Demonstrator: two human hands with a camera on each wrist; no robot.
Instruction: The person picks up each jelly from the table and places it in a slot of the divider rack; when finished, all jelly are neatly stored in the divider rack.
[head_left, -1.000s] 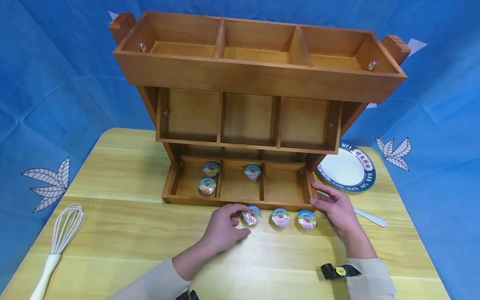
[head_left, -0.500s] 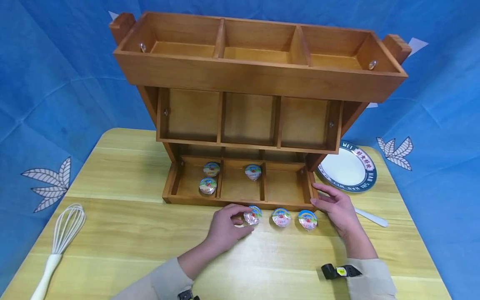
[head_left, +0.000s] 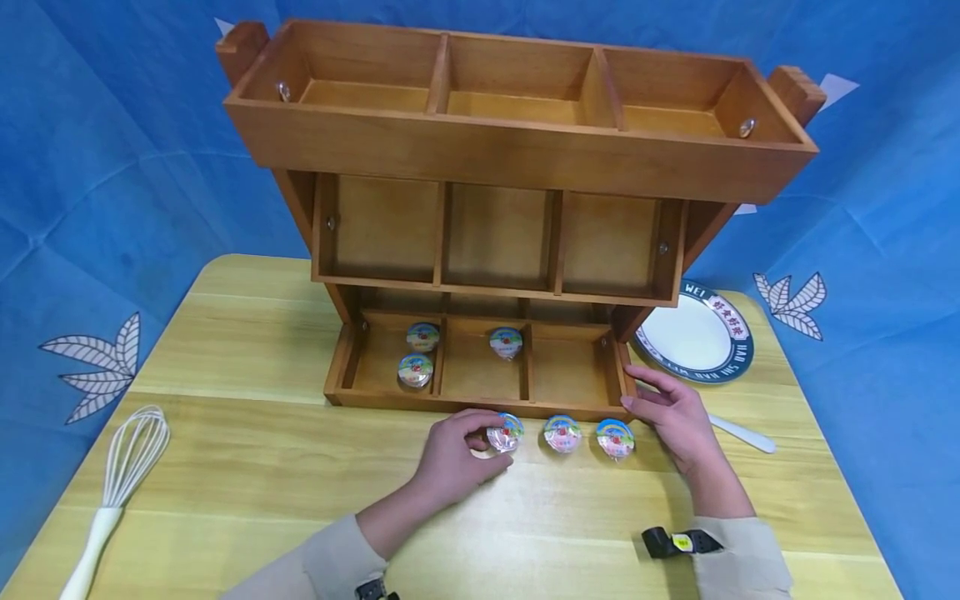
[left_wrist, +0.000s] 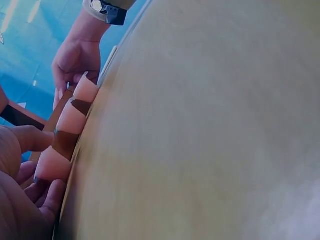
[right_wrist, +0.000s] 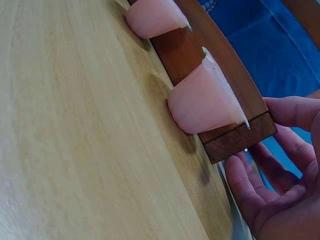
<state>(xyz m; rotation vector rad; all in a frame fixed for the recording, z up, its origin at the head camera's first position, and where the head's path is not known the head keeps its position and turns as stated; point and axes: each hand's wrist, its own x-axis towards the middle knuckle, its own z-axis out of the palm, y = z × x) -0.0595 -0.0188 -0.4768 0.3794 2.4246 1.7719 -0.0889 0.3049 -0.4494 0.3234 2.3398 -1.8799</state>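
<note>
One wooden rack fills upper centre, its end gripped by the right hand; below centre, the left hand curls its fingers around a foil-lidded cup, apparently the grasping step; lifting would call for a firm pinch.

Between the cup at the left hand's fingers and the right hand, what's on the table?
A middle cup and an end cup, apart from each other, as the head view shows.

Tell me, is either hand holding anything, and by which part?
The left hand pinches the leftmost front cup by its sides; the right hand holds the rack by its lower right front corner.
</note>
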